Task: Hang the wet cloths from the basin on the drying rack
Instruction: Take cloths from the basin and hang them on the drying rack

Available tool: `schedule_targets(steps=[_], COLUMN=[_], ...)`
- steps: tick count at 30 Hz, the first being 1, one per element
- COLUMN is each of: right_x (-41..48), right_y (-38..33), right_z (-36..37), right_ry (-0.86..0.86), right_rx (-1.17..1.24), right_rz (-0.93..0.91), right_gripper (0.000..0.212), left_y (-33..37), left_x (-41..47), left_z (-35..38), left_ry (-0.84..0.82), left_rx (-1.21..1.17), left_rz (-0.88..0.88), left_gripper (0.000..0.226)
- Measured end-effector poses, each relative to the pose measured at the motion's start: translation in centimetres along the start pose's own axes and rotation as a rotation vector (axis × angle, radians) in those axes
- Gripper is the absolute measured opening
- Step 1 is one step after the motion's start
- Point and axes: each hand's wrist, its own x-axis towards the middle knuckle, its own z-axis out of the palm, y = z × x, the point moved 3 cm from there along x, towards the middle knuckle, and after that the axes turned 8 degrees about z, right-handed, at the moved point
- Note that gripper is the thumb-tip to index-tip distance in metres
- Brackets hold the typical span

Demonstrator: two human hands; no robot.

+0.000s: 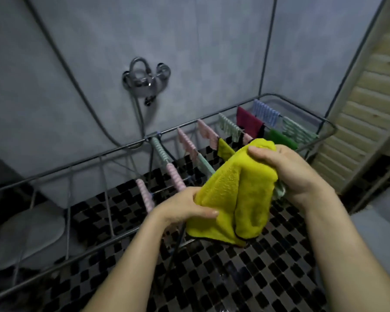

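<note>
And the yellow cloth (237,194) was up in both hands, held over the near rails of the drying rack (99,156), just in front of the row hanging there. It was thick, plush microfibre, nubbly on the surface and edged in dark piping. It was bunched at the top and fell in heavy folds to a loose lower hem.

The rack was thin grey metal wire. Striped pink and mint cloths, a magenta cloth (248,120), a green cloth (279,138) and a blue-striped one (266,111) were draped along its rails. Glossy black-and-grey mosaic tiles (234,278) lay beneath, and a chrome tap (144,79) sat on the pale wall.

The left hand (185,208) reached in from below and pinched the cloth's left edge, thumb on top. The right hand (286,167) was clamped over the bunched upper corner, fingers curled round it and knuckles toward the camera. A scrap of pale striped fabric peeked out under its palm.
</note>
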Motion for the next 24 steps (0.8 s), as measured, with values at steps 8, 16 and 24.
schedule_targets(steps=[8,16,24], right_x=[2.9,6.2,9.3], right_y=[-2.1,-3.5,-2.1], right_z=[7.3,15.4,24.3], right_ry=[-0.181,-0.338,-0.486], right_rx=[-0.072,-0.046,-0.143], right_rz=[-0.113,-0.041,0.039], right_gripper=[0.018,0.012,0.013], left_y=[-0.2,1.4,-0.2], left_x=[-7.5,-14.1,-20.3], left_z=[-6.7,-13.8,-20.1], left_ry=[0.579,0.883,1.075], left_rx=[-0.549,-0.489,-0.324], left_rz=[0.196,0.414,0.406], left_gripper=[0.053,0.029,0.028])
